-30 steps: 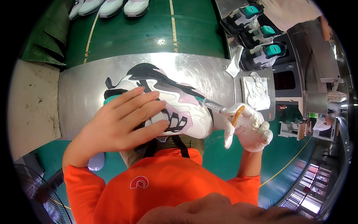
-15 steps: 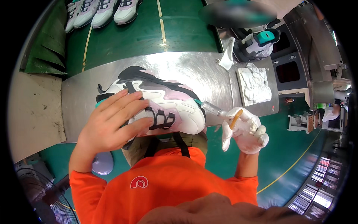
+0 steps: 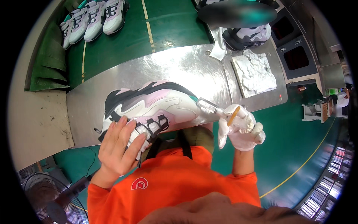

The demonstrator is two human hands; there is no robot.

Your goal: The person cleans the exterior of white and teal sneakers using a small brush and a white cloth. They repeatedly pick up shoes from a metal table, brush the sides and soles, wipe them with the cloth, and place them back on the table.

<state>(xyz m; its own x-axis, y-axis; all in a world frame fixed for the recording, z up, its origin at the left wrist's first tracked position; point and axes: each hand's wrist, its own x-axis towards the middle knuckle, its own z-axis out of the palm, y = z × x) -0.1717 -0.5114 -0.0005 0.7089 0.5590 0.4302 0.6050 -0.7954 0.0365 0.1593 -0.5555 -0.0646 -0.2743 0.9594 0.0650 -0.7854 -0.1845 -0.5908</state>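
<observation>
A white, lilac and black sneaker [image 3: 160, 102] lies on its side on the metal worktop, its toe to the right and its laces toward me. My bare left hand [image 3: 121, 147] is closed on the sneaker at the tongue and collar, fingers on top; the thumb's side is nearest the laces. In a white glove, my right hand [image 3: 244, 130] grips a clear syringe [image 3: 207, 105] with a teal tip. That tip meets the sneaker's toe, near the edge of the sole. A yellow-brown strip [image 3: 234, 115] crosses the gloved fingers.
Several matching sneakers [image 3: 93, 20] stand on the green surface at the far left. A crumpled white cloth [image 3: 255, 76] lies on the worktop's right [image 3: 281, 87], with another sneaker [image 3: 248, 36] behind it. A fan [image 3: 56, 209] is at the lower left.
The sneaker has turned and tilted, its heel end coming nearer me. My left hand has moved right and toward me with it. The syringe tip stays at the toe.
</observation>
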